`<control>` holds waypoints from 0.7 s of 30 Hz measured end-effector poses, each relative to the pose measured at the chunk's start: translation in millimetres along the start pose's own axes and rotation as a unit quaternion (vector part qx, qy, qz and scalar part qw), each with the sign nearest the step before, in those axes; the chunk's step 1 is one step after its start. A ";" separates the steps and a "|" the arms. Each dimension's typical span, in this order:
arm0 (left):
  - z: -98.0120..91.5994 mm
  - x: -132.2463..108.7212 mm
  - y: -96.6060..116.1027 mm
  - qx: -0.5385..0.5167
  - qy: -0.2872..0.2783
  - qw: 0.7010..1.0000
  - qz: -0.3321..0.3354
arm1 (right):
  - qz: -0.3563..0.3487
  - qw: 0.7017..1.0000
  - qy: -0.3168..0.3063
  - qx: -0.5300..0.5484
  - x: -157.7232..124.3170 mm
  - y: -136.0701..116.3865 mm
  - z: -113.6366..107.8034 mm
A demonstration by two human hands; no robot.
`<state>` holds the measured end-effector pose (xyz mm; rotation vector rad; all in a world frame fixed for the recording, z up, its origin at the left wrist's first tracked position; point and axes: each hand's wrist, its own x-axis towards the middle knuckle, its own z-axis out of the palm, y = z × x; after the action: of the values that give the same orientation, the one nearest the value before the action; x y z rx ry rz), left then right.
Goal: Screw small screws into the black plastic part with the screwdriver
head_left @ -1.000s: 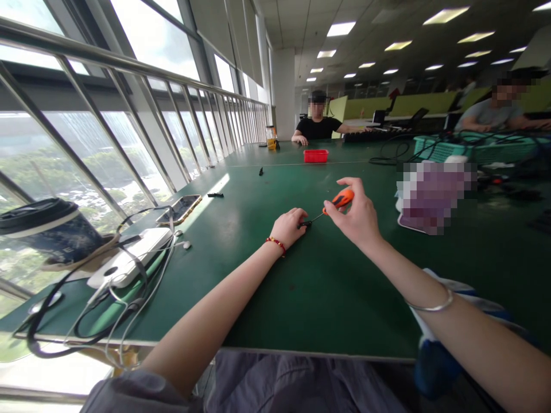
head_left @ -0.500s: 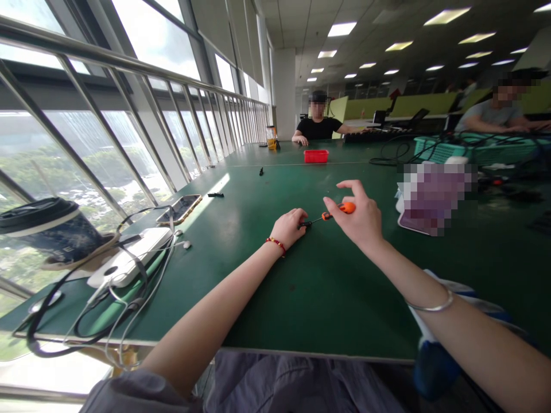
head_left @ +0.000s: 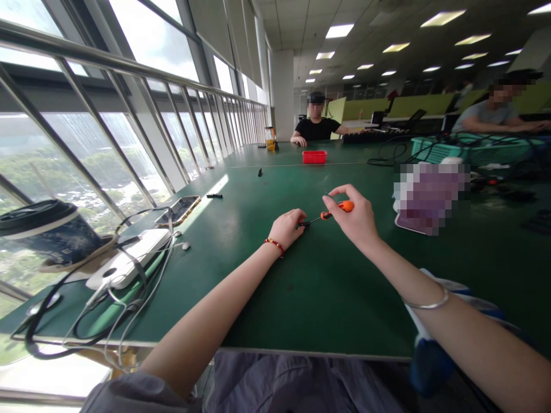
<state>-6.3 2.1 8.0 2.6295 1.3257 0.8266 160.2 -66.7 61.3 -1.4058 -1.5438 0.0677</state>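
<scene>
My left hand (head_left: 287,228) rests on the green tabletop (head_left: 258,298), its fingers closed around a small black part (head_left: 305,223). The part is mostly covered by the fingers, so its kind does not show. My right hand (head_left: 355,212) holds an orange and black screwdriver (head_left: 345,205) nearly level, its thin shaft pointing left with the tip at the black part. Thumb and index finger of that hand curve toward each other ahead of the handle. Whether something tiny sits between them I cannot make out.
Left of me lie a white power bank (head_left: 129,258) with cables, a phone (head_left: 178,211) and a tilted cup (head_left: 51,235). Farther off are black pieces (head_left: 214,196), a red bin (head_left: 314,157) and a teal basket (head_left: 469,150). A pixelated phone (head_left: 430,198) stands right. Two people sit beyond.
My right index finger has bent down, closer to the thumb. The screwdriver and left hand keep nearly the same place; the whole view has shifted slightly.
</scene>
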 end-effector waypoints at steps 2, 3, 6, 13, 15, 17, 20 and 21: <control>-0.4 -0.3 0.2 -0.001 0.002 1.000 0.001 | -0.016 1.000 0.012 0.017 -0.3 0.0 -0.3; -0.5 -0.4 0.3 -0.001 0.004 1.000 0.001 | -0.023 0.999 0.018 0.021 -0.3 0.2 -0.4; -0.4 -0.5 0.2 0.000 0.006 1.000 0.001 | -0.028 0.999 0.025 0.011 0.3 1.3 -0.6; -2.9 -1.6 2.8 0.008 -0.001 1.000 -0.013 | -0.016 1.000 0.014 -0.001 0.8 2.7 -0.1; -5.2 -2.5 5.4 0.018 -0.004 0.999 -0.032 | -0.035 0.999 0.012 0.023 0.1 2.6 0.1; -6.9 -3.2 7.7 0.031 -0.005 0.998 -0.049 | -0.047 0.998 0.018 0.036 -0.1 2.4 0.0; -7.2 -3.4 8.7 0.039 0.002 0.998 -0.049 | -0.025 0.999 0.026 0.020 0.7 2.2 -0.5; -6.7 -3.2 8.3 0.038 0.004 0.998 -0.044 | -0.011 1.000 0.021 0.014 1.1 2.2 -0.6</control>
<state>-5.2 -6.6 14.9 2.6042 1.4925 0.7894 162.4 -65.5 61.0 -1.3600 -1.5176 0.0452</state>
